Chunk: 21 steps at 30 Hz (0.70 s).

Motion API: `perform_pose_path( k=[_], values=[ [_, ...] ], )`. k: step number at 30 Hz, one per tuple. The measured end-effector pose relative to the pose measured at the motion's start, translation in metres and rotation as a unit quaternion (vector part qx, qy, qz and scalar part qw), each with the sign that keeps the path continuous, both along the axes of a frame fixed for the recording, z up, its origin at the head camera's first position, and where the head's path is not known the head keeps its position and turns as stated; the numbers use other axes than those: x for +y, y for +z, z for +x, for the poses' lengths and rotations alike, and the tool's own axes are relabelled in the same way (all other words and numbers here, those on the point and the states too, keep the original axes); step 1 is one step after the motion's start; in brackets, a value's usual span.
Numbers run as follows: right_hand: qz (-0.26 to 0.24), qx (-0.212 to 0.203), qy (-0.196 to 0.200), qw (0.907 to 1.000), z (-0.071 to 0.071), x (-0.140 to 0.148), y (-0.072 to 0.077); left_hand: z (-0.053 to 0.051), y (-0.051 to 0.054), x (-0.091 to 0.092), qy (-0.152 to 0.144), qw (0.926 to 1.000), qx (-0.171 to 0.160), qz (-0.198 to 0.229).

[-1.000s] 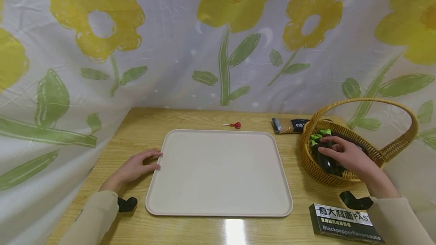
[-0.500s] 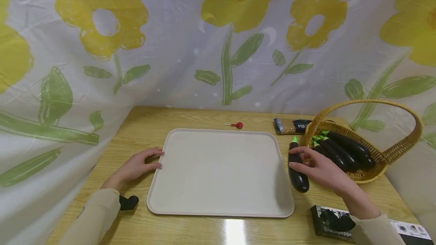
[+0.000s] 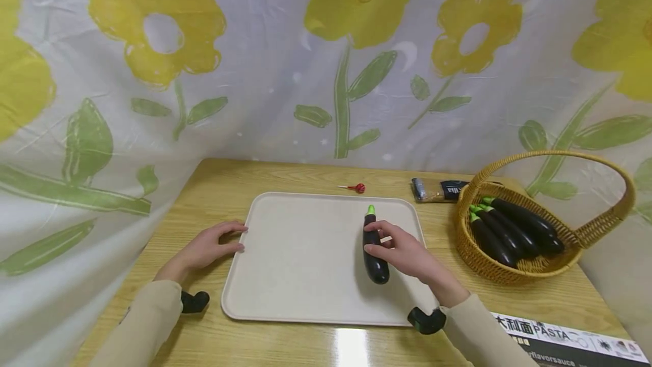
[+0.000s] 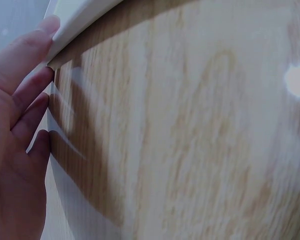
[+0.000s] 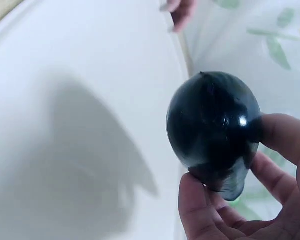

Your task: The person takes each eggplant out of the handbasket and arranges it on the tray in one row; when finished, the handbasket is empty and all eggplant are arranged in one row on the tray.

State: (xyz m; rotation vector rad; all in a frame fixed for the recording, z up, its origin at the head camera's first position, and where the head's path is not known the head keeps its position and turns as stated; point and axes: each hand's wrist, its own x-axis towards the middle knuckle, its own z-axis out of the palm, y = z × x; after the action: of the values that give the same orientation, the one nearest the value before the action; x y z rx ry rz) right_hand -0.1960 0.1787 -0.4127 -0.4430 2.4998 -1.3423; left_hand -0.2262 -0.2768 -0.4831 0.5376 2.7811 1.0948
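1. I have the right hand (image 3: pixel 407 251) pinching an eggplant (image 3: pixel 371 238) between thumb and fingertips; the left hand (image 3: pixel 207 249) is relaxed, fingers and thumb apart, tips at the left rim of the tray (image 3: pixel 295 254). I cannot tell whether they press on it.
2. The eggplant is over the right part of the tray, just left of the right hand and well to the right of the left hand, so the right is plainly the nearer.
3. I read its long axis as running away from the person, slightly aslant: green stem at the far end, fat end near, roughly in line with the tray's short sides.
4. From the right wrist its shadow falls apart from it, so I judge it is off the tray; how high I can't say. The fat end hides most of its length there.
5. Right of the tray, the basket (image 3: pixel 471 256) holds more eggplants (image 3: pixel 524 222), overlapping and hard to count.
6. Beyond the tray lie a lollipop (image 3: pixel 360 188) and a bag (image 3: pixel 433 190), its right end behind the basket. The box (image 3: pixel 560 336) is cut off below and partly covered by the sleeve (image 3: pixel 484 333).
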Motion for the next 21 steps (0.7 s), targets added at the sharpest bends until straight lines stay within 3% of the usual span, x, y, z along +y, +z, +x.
perform_pose_path(
  k=[9,16,21],
  values=[
    [-0.027,-0.025,0.029,0.9989,-0.019,-0.056,-0.017,-0.004,-0.003,-0.002,-0.001,1.0,-0.006,0.006],
    [-0.015,-0.015,0.024,0.9995,-0.039,-0.093,-0.025,-0.002,-0.002,-0.001,0.003,0.9999,-0.011,0.006],
    [-0.009,-0.012,0.023,0.9996,-0.046,-0.115,-0.031,-0.001,-0.001,0.0,0.005,0.9999,-0.012,0.007]
  ],
)
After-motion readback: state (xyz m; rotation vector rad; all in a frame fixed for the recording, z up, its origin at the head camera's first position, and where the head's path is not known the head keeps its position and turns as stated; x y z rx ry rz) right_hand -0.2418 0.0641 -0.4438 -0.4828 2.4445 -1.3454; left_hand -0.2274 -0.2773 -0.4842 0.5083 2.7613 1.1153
